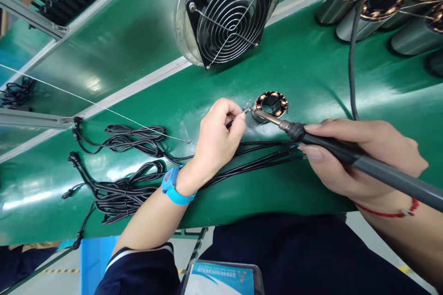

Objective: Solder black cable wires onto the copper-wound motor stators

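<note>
My left hand (218, 136) is closed in a pinch on a thin black wire (232, 122), holding its bare end beside a small motor stator (271, 105) with copper windings on the green bench (311, 64). My right hand (360, 159) grips a soldering iron (346, 152) like a pen. Its metal tip touches the stator's near rim, right where the wire end sits. A thin strand of solder wire (86, 100) runs from the far left toward my left hand. A blue wrist strap (173, 186) circles my left wrist.
Bundles of black cables (128, 179) lie on the bench to the left. A wire-guarded fan (230, 14) stands just behind the stator. Several larger wound stators (380, 4) stand at the back right. The iron's black cord (353, 55) hangs down above my right hand.
</note>
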Tool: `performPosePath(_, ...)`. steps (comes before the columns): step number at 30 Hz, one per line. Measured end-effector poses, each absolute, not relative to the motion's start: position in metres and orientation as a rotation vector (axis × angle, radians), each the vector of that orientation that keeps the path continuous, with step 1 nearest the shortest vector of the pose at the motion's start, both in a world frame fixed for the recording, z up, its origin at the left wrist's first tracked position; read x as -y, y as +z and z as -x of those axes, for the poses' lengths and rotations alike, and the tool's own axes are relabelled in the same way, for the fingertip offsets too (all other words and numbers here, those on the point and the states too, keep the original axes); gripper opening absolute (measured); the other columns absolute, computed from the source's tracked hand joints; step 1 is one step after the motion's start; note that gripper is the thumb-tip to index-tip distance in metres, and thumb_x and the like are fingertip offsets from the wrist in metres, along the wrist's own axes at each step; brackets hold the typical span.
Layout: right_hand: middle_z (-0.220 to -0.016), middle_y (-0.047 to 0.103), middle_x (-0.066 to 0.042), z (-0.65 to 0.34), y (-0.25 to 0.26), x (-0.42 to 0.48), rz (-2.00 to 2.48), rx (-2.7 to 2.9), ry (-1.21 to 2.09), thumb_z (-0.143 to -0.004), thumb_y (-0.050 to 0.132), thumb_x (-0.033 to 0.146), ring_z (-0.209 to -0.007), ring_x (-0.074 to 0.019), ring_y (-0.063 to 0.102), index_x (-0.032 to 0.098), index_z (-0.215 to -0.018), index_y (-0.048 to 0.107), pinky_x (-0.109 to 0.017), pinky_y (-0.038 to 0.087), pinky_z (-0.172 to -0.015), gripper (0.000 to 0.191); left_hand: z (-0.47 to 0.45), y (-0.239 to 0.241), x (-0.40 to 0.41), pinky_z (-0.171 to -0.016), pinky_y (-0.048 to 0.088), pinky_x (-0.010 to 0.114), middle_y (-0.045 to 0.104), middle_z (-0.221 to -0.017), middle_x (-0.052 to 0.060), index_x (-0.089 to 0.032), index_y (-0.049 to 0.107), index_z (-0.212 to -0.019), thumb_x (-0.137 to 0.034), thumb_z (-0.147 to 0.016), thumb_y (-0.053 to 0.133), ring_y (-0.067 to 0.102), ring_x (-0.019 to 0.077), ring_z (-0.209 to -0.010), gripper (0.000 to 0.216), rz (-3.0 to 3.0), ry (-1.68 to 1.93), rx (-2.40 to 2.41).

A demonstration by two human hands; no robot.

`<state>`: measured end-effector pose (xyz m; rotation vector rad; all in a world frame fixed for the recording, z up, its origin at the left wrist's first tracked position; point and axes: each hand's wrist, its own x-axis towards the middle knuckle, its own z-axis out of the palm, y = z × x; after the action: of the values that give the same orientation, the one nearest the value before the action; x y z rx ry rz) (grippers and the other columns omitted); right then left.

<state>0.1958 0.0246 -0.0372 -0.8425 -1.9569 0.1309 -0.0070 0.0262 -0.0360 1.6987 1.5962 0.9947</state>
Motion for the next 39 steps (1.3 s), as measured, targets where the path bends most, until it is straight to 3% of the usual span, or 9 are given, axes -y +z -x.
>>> performPosePath(9, -0.088, 0.073, -0.005, -0.197, -0.032, -0.024, 0.914, 1.954, 0.199, -0.085, 0.068, 0.02, -0.072, -0.0159, 0.07, 0.022, -0.109, 0.063, -0.026, 0.059, -0.064, 0.024, 0.007, -0.036, -0.026, -0.063, 0.038, 0.026, 0.053, -0.07, -0.003, -0.021, 0.046, -0.075, -0.009, -0.082, 0.054, 0.048, 0.0107, -0.065, 0.016, -1.695, 0.978, -1.604)
performPosePath(18, -0.08, 0.074, -0.001, -0.199, -0.025, -0.023, 0.918, 2.002, 0.148, -0.089, 0.063, 0.027, -0.065, -0.0149, 0.071, 0.025, -0.095, 0.063, -0.023, 0.059, -0.055, 0.006, 0.006, -0.034, -0.026, -0.063, 0.038, 0.026, 0.051, -0.067, -0.003, -0.021, 0.045, -0.074, -0.008, -0.082, 0.054, 0.047, 0.0107, -0.064, 0.017, -1.685, 0.976, -1.614)
performPosePath(30, -0.077, 0.074, -0.006, -0.199, -0.046, -0.022, 0.864, 1.895, 0.174, -0.085, 0.067, 0.025, -0.064, -0.0172, 0.072, 0.021, -0.093, 0.069, -0.024, 0.059, -0.056, 0.009, 0.004, -0.035, -0.024, -0.056, 0.035, 0.025, 0.048, -0.062, -0.006, -0.022, 0.045, -0.075, -0.008, -0.083, 0.054, 0.043, 0.0084, -0.055, 0.018, -1.618, 0.976, -1.607)
performPosePath(39, -0.081, 0.075, -0.007, -0.2, -0.05, -0.021, 0.878, 1.855, 0.238, -0.083, 0.07, 0.024, -0.068, -0.0194, 0.073, 0.019, -0.101, 0.068, -0.027, 0.062, -0.061, 0.019, 0.005, -0.035, -0.024, -0.055, 0.035, 0.025, 0.049, -0.063, -0.006, -0.022, 0.046, -0.076, -0.009, -0.083, 0.055, 0.043, 0.0081, -0.055, 0.017, -1.611, 0.981, -1.6)
